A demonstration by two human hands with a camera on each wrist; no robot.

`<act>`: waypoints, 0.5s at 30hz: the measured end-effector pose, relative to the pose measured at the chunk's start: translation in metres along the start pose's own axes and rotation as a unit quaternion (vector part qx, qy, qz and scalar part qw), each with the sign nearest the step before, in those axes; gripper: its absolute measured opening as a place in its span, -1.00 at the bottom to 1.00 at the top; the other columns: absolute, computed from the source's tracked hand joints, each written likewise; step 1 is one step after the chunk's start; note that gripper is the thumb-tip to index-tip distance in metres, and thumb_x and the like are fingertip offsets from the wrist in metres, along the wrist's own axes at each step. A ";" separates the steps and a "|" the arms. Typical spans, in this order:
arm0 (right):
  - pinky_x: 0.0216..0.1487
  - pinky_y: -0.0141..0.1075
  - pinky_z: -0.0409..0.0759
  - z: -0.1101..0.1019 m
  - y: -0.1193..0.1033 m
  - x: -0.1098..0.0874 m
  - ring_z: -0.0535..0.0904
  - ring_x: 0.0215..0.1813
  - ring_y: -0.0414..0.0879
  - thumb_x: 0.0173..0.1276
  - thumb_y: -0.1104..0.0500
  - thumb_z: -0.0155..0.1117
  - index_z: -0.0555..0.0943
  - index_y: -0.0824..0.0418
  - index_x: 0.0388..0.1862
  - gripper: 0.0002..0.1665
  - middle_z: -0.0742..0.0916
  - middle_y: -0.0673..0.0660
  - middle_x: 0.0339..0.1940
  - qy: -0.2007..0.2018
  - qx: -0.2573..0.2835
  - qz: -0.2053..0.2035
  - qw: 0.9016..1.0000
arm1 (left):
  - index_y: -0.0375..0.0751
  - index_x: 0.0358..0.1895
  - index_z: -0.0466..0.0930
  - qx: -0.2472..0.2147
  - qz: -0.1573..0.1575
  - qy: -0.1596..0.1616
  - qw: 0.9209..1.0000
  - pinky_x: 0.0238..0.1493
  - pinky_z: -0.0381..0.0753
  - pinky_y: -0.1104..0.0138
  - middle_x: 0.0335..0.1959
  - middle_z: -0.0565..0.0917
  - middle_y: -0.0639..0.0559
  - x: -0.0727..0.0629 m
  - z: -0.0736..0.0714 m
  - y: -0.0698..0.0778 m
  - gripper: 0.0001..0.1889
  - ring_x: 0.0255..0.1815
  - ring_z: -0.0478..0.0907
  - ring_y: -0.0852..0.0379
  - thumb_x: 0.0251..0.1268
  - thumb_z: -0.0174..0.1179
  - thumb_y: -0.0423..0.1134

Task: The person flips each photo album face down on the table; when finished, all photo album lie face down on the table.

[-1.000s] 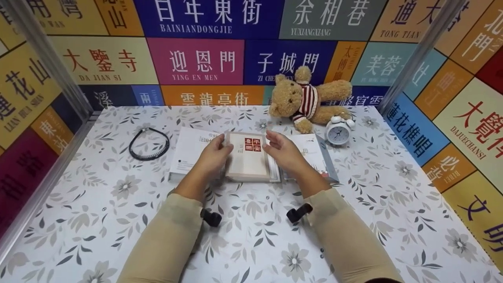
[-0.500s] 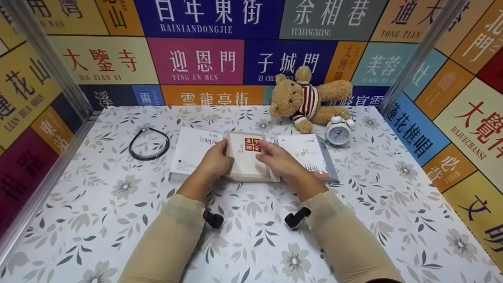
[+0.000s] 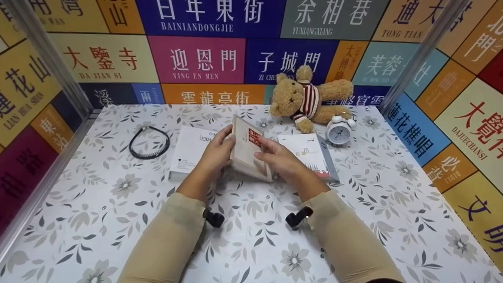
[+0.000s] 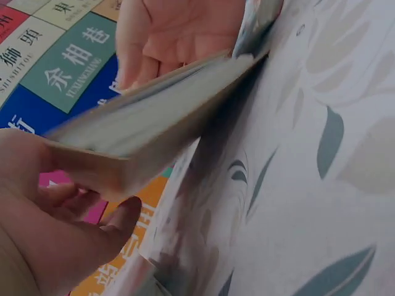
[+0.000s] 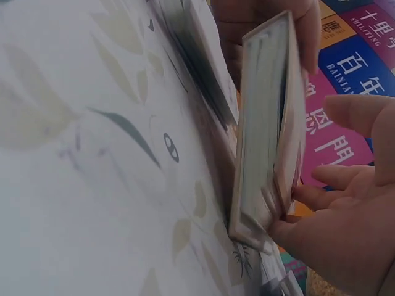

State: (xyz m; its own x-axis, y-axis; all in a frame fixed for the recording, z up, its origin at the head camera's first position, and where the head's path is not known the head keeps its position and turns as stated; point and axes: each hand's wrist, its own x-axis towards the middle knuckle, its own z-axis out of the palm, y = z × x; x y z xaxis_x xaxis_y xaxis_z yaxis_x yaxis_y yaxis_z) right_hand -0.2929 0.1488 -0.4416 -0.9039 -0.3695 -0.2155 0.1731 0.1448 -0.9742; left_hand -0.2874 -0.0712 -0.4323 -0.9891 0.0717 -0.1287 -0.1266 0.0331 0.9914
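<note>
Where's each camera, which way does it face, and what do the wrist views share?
Head: on the head, facing forward and down at a beige rectangular paper book with red print; left hand, right hand and tan fabric sleeves show.
Left wrist: on that wrist, facing the book's page edges; left hand near, right hand beyond.
Right wrist: on that wrist, facing the page edges too; right hand near, left hand beyond.
Both wrist views share: book, both hands, white leaf-printed table.

A beige hardcover book (image 3: 244, 153), red squares (image 3: 252, 136) showing on its front, is leaning at a slant over the table (image 3: 251, 236), its left side sitting higher than its right.
</note>
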 end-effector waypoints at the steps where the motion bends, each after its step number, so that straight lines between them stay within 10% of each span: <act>1: 0.57 -0.12 0.49 0.001 0.000 0.000 0.38 0.64 0.06 0.60 0.13 0.29 0.16 -0.01 0.79 -0.11 0.31 0.10 0.77 -0.009 0.015 -0.008 1.000 | 0.22 0.70 0.23 -0.011 0.003 -0.002 1.000 0.32 0.71 0.13 0.58 0.49 0.01 -0.001 0.000 0.002 -0.40 0.45 0.59 -0.03 0.70 0.02 0.04; 10: 0.79 0.04 0.19 0.008 -0.013 -0.009 0.16 0.79 0.10 0.70 0.15 0.13 0.09 0.08 0.80 -0.19 0.23 0.18 0.81 -0.052 0.046 -0.090 0.994 | 0.18 0.69 0.28 -0.022 0.082 -0.042 0.996 0.61 0.45 -0.05 0.75 0.17 0.13 -0.013 0.010 0.018 -0.45 0.69 0.28 -0.05 0.75 -0.07 0.01; 15: 0.68 0.17 0.34 0.008 -0.026 -0.017 0.33 0.71 0.14 0.74 0.09 0.08 0.10 -0.01 0.80 -0.23 0.31 0.18 0.77 -0.032 0.047 -0.122 0.991 | 0.01 0.69 0.29 -0.018 0.107 -0.053 0.993 0.66 0.39 -0.01 0.77 0.13 0.08 -0.016 0.017 0.019 -0.41 0.72 0.25 -0.07 0.70 0.05 -0.09</act>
State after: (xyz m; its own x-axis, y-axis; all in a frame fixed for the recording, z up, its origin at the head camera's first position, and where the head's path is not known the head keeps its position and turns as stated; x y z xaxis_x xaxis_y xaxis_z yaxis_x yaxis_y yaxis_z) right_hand -0.2789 0.1437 -0.4135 -0.8976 -0.4401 0.0255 -0.0082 -0.0413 -0.9991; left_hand -0.2726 -0.0547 -0.4116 -0.9804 0.1779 0.0849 0.0809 -0.0295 0.9963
